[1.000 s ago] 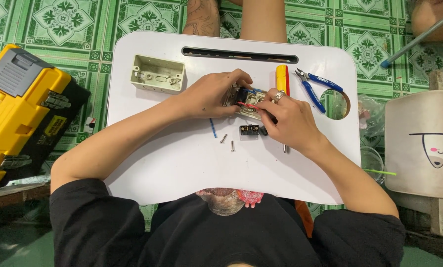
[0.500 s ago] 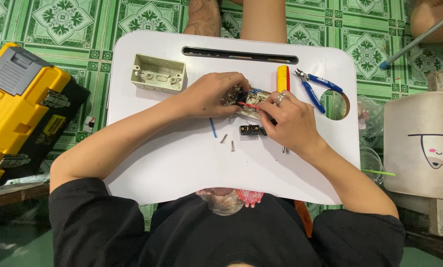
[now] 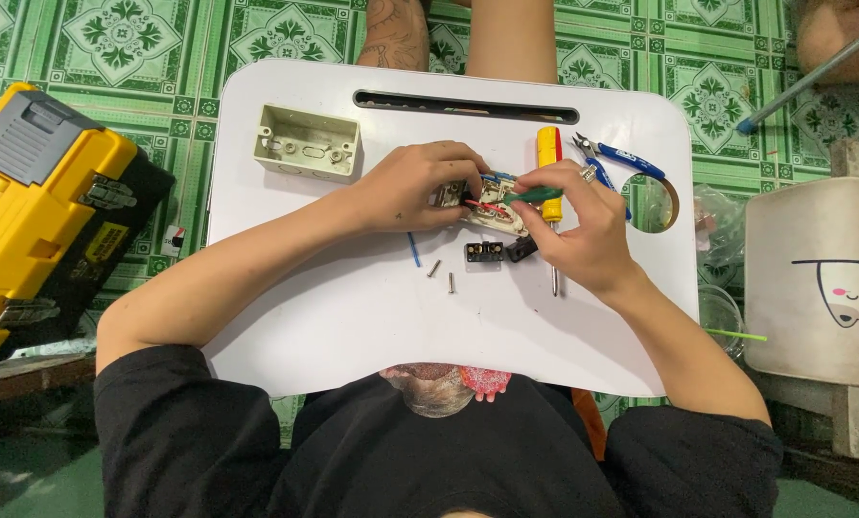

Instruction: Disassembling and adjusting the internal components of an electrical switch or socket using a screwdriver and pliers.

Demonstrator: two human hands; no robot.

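Green-handled screwdriver (image 3: pixel 533 195) in right hand (image 3: pixel 583 235); left hand (image 3: pixel 415 187) grips socket plate (image 3: pixel 495 204)

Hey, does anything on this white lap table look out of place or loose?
Two small screws and a blue wire offcut lie loose on the white lap table, below the left hand; on its smooth top they might roll off. Nothing looks damaged.

Socket plate (image 3: pixel 495 203) — half under fingers

White lap table (image 3: pixel 353 317), yellow toolbox (image 3: pixel 36 211), green patterned floor tiles (image 3: pixel 123 38), blue-handled pliers (image 3: pixel 626 163)
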